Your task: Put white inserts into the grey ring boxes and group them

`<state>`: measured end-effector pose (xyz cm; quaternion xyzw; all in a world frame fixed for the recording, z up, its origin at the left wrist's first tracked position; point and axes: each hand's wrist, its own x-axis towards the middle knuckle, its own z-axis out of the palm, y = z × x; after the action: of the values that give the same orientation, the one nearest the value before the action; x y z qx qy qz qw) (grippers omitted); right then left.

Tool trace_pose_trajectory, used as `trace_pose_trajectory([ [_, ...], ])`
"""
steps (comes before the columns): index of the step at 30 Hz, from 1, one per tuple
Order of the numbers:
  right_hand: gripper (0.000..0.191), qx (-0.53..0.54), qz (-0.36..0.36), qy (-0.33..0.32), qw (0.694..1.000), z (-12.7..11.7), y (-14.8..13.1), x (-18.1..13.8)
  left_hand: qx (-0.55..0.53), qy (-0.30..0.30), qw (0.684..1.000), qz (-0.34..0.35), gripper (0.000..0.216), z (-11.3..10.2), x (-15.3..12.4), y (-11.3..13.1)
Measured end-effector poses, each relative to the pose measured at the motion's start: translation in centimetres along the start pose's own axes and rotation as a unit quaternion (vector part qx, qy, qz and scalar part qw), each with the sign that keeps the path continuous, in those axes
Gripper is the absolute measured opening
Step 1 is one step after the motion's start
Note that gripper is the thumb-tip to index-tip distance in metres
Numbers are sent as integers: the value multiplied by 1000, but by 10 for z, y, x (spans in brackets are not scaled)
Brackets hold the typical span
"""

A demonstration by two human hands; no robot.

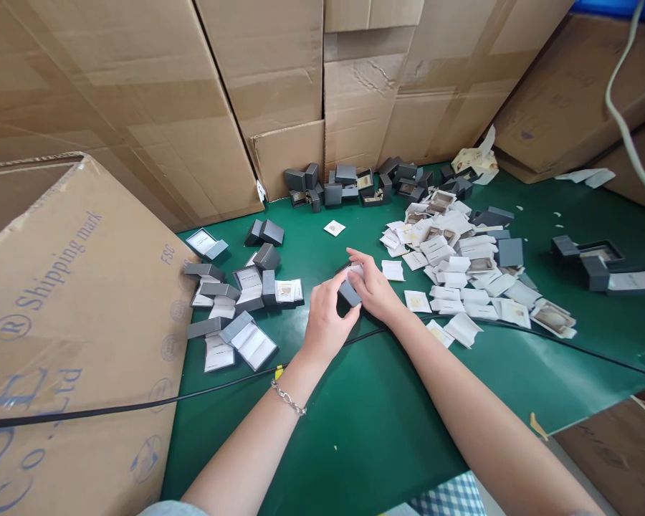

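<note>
A small grey cardboard box [349,293] is clasped by left hand [325,324] and right hand [377,292]. Opened grey boxes [247,287] are gathered left (loose white cards [462,266] seemingly wait right).

Green table [365,416]: opened grey boxes [236,301] clustered left, row of grey boxes [349,186] at back, white cards [462,269] heaped right. Black cable [542,340] crosses the front. Cardboard cartons [279,79] stand along back and left edges.

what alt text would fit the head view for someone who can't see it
The left hand and right hand hold a small grey square box together over a green table. To its left lie open grey boxes, to its right a heap of white paper cards, and large brown cardboard cartons stand behind.
</note>
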<state>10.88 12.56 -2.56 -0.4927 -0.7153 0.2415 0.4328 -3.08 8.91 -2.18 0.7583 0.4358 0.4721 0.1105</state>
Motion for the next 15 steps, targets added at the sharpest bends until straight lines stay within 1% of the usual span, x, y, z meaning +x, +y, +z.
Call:
trace_pose_trajectory([
  [2,28,55,26,31,998,2,2,-1,-4,-1,1000,-1,55,0,0,-1],
  [4,25,104,53,63,991,4,3,-2,-9,-2,1000,-1,55,0,0,-1],
  [6,18,123,75,82,986,5,4,-3,-14,-2,1000,-2,56,0,0,-2],
  [8,14,112,88,90,986,4,4,-3,-18,-3,1000,-4,56,1,0,-3],
  [10,14,76,90,104,988,2,2,-4,-19,-5,1000,-6,56,1,0,-4],
  [15,14,0,58,152,987,-5,-7,-4,-18,-6,1000,-1,57,1,0,-4],
])
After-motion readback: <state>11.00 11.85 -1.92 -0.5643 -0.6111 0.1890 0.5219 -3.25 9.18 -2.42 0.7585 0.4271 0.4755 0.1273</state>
